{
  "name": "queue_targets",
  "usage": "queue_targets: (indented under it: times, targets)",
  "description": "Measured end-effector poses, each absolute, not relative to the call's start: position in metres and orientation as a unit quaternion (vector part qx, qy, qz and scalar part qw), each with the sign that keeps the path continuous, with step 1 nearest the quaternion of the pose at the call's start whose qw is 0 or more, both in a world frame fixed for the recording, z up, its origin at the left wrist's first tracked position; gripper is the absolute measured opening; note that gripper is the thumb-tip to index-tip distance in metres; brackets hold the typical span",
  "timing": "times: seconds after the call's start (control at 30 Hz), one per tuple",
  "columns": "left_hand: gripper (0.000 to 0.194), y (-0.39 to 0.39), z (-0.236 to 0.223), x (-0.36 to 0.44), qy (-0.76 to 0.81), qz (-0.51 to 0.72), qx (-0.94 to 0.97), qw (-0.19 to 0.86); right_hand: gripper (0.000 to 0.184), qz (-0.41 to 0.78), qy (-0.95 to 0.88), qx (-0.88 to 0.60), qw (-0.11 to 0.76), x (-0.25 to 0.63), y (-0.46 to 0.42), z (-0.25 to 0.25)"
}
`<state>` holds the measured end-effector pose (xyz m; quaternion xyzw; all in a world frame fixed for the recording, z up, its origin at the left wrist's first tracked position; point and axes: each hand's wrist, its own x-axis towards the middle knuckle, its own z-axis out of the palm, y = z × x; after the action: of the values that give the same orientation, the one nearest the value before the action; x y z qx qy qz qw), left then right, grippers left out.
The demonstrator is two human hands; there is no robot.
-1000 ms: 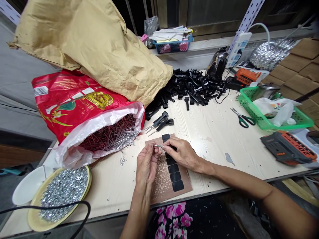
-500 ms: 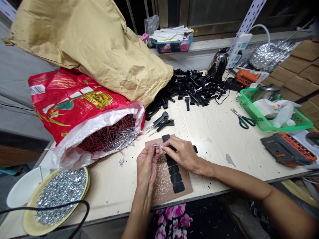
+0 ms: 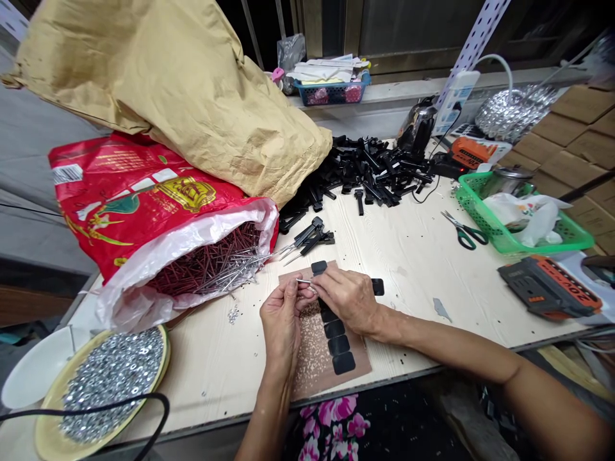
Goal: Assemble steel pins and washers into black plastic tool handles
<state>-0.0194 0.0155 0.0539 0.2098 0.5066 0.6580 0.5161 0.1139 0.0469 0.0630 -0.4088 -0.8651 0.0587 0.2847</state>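
A thin metal rod [image 3: 303, 281] is pinched at its ends by the fingertips of the left hand [image 3: 281, 314] and the right hand [image 3: 353, 301], held close together over the brown board [image 3: 361, 369]. It is probably best steadied with a light grip, clear of the black rounded squares [image 3: 340, 345] and pale grains [image 3: 311, 349] below.

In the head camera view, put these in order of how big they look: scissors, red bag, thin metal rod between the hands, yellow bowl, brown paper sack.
1. Brown paper sack, cut off by the frame
2. Red bag
3. Yellow bowl
4. Scissors
5. Thin metal rod
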Motion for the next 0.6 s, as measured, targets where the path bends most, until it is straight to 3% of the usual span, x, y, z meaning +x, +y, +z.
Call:
queue_targets:
  times: [0.27, 0.5, 0.6]
  targets:
    - [0.027, 0.011, 0.049, -0.034, 0.593, 0.602, 0.308, 0.437, 0.022, 0.222, -0.845, -0.413, 0.258, 0.117, 0.053, 0.067]
    - [0.028, 0.008, 0.048, -0.035, 0.617, 0.6, 0.326, 0.392, 0.026, 0.102, -0.866, -0.412, 0.263, 0.109, 0.049, 0.064]
    - [0.028, 0.007, 0.048, -0.035, 0.621, 0.599, 0.339, 0.376, 0.027, 0.19, -0.85, -0.414, 0.264, 0.107, 0.052, 0.063]
